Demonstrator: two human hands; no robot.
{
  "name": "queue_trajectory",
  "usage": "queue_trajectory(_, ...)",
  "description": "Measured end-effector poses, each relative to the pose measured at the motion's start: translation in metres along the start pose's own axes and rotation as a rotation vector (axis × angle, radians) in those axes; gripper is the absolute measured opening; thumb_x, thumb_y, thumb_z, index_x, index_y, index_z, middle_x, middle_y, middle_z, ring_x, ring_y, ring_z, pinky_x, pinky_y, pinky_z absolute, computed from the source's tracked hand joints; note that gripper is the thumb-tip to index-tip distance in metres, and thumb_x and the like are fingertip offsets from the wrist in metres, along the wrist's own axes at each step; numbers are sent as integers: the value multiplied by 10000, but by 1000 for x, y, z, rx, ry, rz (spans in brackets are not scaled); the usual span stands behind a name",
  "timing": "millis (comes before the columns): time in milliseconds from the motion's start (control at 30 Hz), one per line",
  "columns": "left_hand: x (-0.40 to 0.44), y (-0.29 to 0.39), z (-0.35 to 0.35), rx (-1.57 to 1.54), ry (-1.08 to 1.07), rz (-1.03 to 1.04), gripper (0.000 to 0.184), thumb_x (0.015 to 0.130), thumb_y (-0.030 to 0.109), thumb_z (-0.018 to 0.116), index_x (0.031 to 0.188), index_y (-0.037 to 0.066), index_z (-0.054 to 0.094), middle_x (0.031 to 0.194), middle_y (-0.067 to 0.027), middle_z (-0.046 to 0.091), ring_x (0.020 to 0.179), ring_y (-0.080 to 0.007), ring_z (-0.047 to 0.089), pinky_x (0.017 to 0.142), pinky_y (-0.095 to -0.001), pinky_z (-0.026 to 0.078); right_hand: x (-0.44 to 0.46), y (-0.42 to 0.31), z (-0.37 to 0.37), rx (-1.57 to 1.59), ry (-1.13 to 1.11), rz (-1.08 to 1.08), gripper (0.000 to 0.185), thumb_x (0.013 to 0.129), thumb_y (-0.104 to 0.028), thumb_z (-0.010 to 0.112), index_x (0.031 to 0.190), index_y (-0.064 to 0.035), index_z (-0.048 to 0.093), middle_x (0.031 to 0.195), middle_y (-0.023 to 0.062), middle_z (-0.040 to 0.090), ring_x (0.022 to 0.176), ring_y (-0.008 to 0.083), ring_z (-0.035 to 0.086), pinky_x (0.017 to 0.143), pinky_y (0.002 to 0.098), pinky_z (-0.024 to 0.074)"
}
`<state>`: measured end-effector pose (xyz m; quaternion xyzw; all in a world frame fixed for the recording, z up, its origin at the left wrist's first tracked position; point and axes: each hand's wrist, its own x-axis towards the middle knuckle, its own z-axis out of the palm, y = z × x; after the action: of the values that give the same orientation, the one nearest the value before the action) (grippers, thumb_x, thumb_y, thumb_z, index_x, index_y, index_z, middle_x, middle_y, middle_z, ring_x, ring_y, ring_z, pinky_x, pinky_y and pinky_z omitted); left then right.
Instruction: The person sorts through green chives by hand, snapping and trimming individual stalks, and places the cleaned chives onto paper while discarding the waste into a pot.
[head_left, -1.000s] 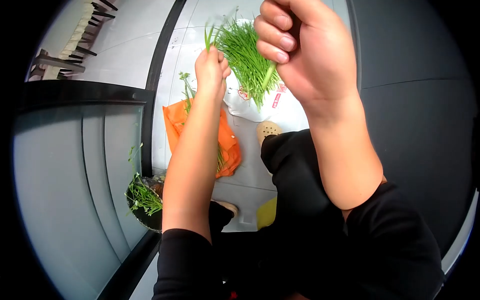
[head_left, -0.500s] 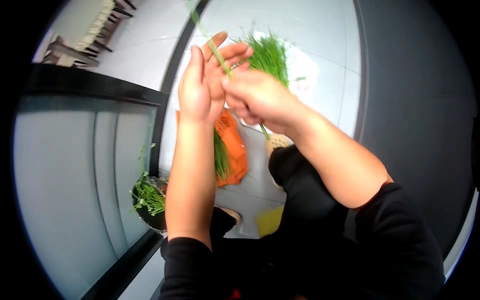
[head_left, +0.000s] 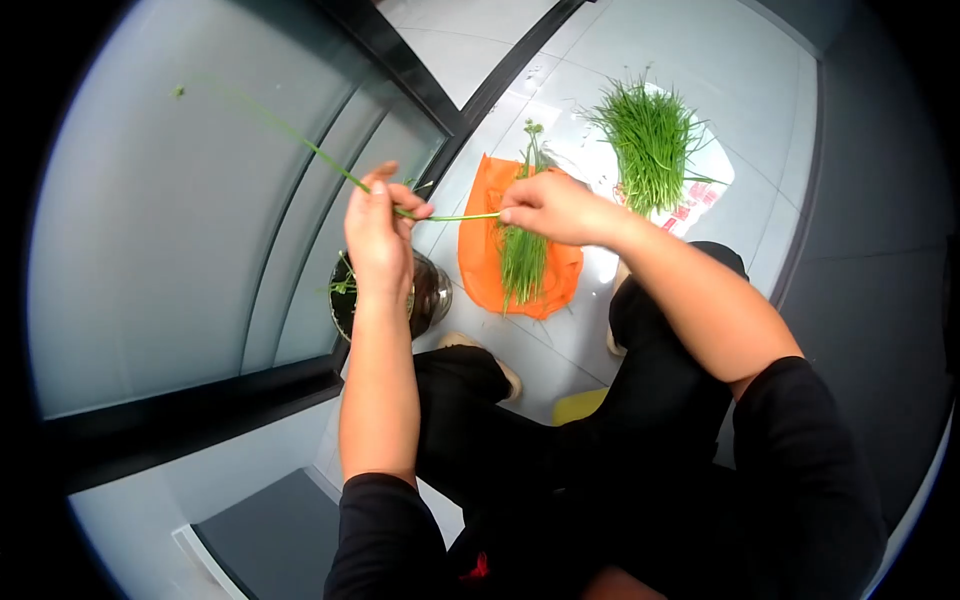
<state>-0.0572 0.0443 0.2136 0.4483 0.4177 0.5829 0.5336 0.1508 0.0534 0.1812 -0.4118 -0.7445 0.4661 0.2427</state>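
1. Between the left hand (head_left: 380, 235) and right hand (head_left: 560, 208) runs one green stalk (head_left: 465, 217), extending past the left.
2. The right pinches one end; the left half-curls around it (whether pressing, one cannot tell).
3. It looks light, bendy, easily bruised: best pinched gently near an end.
4. Its far length blurs.

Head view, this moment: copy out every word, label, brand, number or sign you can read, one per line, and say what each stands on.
No text can be read.
Red print on the white plastic under the right-hand green bunch: too small and blurred.
Orange bag: no lettering can be made out.
Small red patch on the black clothing: too indistinct to tell whether it is writing.
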Motion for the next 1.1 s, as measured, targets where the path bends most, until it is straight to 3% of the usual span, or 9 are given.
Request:
queue_trajectory(133, -25, -20, -14, 345, -114, -255, 366, 940, 260, 366, 1120, -49, 442, 948, -126, 604, 807, -173, 598, 758, -273, 484, 12, -17, 49, -116, 80, -24, 227, 820, -227, 511, 900, -44, 619, 793, 170, 608, 772, 327, 583, 707, 395, 458)
queue_trajectory(400, -16, -26, -61, 577, 92, -126, 303, 900, 69, 353, 1166, -64, 410, 977, -147, 604, 863, -177, 596, 683, -250, 468, 32, -14, 64, -359, -173, -59, 220, 818, -201, 485, 847, -24, 612, 780, 170, 608, 766, 334, 584, 697, 429, 458)
queue_trajectory(500, -29, -46, -74, 1052, -201, -59, 278, 886, 31, 303, 1102, -35, 465, 864, -118, 617, 779, -163, 597, 672, -250, 470, 34, -3, 65, -423, -122, -80, 200, 817, -199, 499, 821, -24, 595, 750, 157, 600, 740, 329, 577, 667, 427, 455)
queue_trajectory(600, -40, -42, -68, 526, -221, -544, 262, 923, 140, 349, 1052, -19, 512, 722, -76, 587, 630, -111, 547, 597, -222, 437, 40, 3, 60, -481, -73, -85, 184, 817, -198, 515, 802, -22, 567, 732, 140, 588, 732, 321, 569, 649, 420, 450)
queue_trajectory(800, -44, -51, -65, 1246, -493, -214, 369, 928, 284, 390, 801, -23, 551, 593, -26, 513, 523, -111, 453, 511, -268, 374, 43, -2, 55, -498, -102, -120, 201, 796, -205, 557, 871, -23, 595, 806, 152, 601, 759, 311, 580, 674, 404, 457)
queue_trajectory(833, -43, -51, -61, 1240, -409, -342, 395, 885, 354, 440, 806, -17, 550, 698, -193, 561, 650, -329, 509, 659, -391, 427, 43, 0, 53, -503, -106, -119, 201, 796, -205, 557, 871, -23, 595, 806, 152, 601, 759, 311, 580, 674, 404, 457)
queue_trajectory(867, -43, -53, -62, 1235, -406, -339, 395, 885, 354, 440, 806, -17, 550, 698, -193, 561, 650, -329, 509, 659, -391, 427, 43, 2, 50, -407, -30, -142, 209, 800, -202, 560, 894, -19, 596, 779, 134, 606, 732, 282, 588, 660, 384, 458)
queue_trajectory(933, -40, -56, -69, 890, -307, -350, 380, 916, 297, 437, 687, -1, 487, 559, 31, 436, 507, -87, 376, 493, -271, 342, 49, 7, 41, -317, 42, -168, 218, 805, -200, 563, 917, -16, 597, 751, 115, 611, 705, 253, 595, 645, 365, 460)
queue_trajectory(1100, -43, -53, -75, 745, -299, -390, 381, 916, 299, 442, 615, 65, 429, 539, 56, 378, 501, -59, 329, 463, -244, 302, 50, 5, 30, 511, -79, 172, 183, 859, -130, 477, 967, -27, 583, 660, -22, 506, 533, 55, 408, 474, 193, 330)
